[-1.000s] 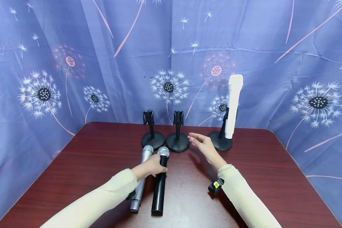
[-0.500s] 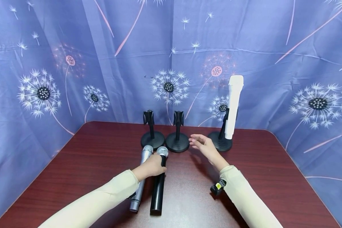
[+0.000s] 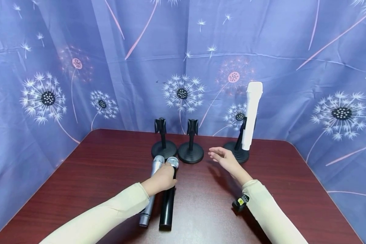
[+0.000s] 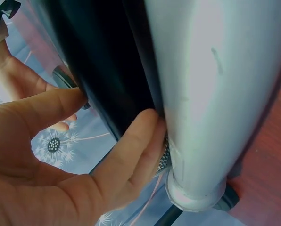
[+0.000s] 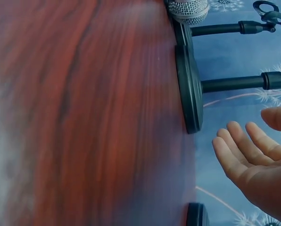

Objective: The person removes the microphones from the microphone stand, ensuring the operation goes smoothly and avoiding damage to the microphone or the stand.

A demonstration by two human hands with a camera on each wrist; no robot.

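My left hand (image 3: 161, 178) grips a black microphone (image 3: 167, 206) with a silver mesh head. In the left wrist view, the thumb presses one side of its black body (image 4: 103, 61) and the fingers lie along the other. Right beside it, on the left, a silver microphone (image 3: 147, 210) lies on the table, partly hidden by my hand. My right hand (image 3: 228, 162) holds nothing; its fingers are loosely bent, near the middle stand (image 3: 190, 153) and the right stand (image 3: 238, 154). A white microphone (image 3: 251, 115) sits tilted in the right stand's clip.
Next to the middle stand is another black round-based stand (image 3: 164, 149), with no microphone in its clip. All the stands are near the back edge of the dark red wooden table (image 3: 109, 162). Behind hangs a blue dandelion-print curtain (image 3: 140, 84).
My right hand has drifted right, away from the middle stand. The left hand keeps its grip on the black microphone, which has shifted slightly left.
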